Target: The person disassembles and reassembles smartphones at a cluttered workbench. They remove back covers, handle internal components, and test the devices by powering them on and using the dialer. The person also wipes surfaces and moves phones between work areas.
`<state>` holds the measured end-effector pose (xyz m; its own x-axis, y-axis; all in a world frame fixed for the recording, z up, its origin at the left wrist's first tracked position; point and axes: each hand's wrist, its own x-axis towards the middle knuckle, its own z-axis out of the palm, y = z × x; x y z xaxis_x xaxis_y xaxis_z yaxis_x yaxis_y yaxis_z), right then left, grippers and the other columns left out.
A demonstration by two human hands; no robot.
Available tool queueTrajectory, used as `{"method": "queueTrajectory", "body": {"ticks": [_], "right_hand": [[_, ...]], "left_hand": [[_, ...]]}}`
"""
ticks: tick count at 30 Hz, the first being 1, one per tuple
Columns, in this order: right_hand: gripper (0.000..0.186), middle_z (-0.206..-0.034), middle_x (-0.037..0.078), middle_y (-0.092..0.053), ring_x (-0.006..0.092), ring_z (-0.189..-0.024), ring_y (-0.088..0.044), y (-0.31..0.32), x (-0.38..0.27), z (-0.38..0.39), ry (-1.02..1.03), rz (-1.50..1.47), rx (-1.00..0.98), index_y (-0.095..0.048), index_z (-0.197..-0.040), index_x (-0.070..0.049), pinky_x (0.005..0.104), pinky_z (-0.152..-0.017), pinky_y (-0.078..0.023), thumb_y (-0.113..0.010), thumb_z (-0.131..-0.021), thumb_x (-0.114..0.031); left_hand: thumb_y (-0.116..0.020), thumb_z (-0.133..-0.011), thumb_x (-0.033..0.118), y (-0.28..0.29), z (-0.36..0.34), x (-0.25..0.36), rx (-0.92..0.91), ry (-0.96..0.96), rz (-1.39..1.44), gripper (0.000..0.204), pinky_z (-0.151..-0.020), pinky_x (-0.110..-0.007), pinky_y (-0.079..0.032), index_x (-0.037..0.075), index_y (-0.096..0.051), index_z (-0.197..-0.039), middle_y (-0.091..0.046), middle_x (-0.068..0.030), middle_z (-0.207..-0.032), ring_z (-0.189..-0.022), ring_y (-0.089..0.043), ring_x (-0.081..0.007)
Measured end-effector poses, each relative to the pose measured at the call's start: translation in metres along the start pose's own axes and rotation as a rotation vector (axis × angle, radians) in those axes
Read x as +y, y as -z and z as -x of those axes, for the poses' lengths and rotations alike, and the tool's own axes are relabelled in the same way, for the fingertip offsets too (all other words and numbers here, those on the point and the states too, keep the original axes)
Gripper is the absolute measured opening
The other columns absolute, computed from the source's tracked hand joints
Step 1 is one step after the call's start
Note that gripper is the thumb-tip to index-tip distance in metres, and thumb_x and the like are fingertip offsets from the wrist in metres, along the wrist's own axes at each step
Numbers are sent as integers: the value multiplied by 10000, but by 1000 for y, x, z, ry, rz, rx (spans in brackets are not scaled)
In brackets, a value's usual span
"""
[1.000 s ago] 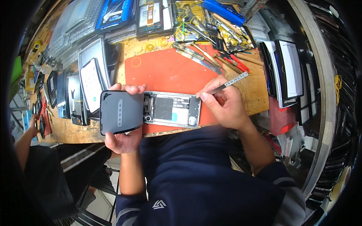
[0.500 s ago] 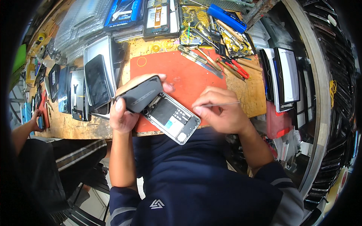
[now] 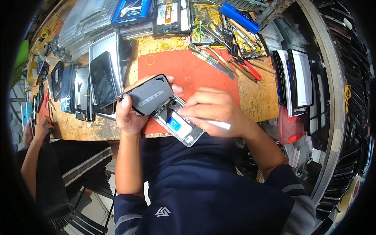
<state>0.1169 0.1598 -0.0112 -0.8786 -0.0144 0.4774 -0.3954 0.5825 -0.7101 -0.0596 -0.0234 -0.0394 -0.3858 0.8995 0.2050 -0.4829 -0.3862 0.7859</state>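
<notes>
My left hand (image 3: pixel 131 115) grips an opened phone at the near edge of the bench. Its grey back cover (image 3: pixel 150 95) is swung up and away from the phone body (image 3: pixel 179 125), whose inner parts and a blue patch show. My right hand (image 3: pixel 213 111) rests on the phone body and holds a thin silver tool (image 3: pixel 219 124) that points right. Both hands are over the near edge of a red work mat (image 3: pixel 188 72).
Screwdrivers and tweezers (image 3: pixel 225 58) lie at the mat's far edge. A stack of phones and screens (image 3: pixel 102 78) sits left of it, boxed parts (image 3: pixel 295 78) right. Another person's hand (image 3: pixel 37 129) rests on the wooden bench (image 3: pixel 258 98) at far left.
The phone has turned from lying level to slanted, and its back cover has lifted further off the body. My right hand has moved down onto the phone body.
</notes>
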Motion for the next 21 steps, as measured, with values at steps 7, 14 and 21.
{"method": "queueTrajectory", "body": {"ticks": [7, 14, 21], "right_hand": [[189, -902, 122, -697, 311, -853, -687, -1, 7, -18, 58, -53, 53, -762, -991, -19, 428, -739, -551, -808, -808, -6], [181, -909, 150, -712, 352, -791, -707, 1, -6, -21, -114, -154, 25, -753, -1007, 0, 430, -721, -566, -781, -828, 6], [151, -964, 190, -730, 410, -855, -710, 3, -7, -28, -115, -215, -52, -742, -1030, 8, 466, -748, -569, -738, -886, -38]], "left_hand": [[-410, -959, 710, -1, 0, -1, 20, 8, 31, 993, -1136, -514, -457, -152, -450, -1452, -651, -316, -1305, -1256, -636, -429], [-520, -887, 782, -8, -6, 13, -13, 49, -414, 1088, -1073, -471, -521, -168, -491, -1416, -690, -295, -1246, -1177, -691, -377], [-797, -774, 402, -35, 18, 32, 9, -126, -1452, 740, -1102, -483, -466, -18, -654, -1366, -667, -251, -1336, -1237, -639, -423]]}}
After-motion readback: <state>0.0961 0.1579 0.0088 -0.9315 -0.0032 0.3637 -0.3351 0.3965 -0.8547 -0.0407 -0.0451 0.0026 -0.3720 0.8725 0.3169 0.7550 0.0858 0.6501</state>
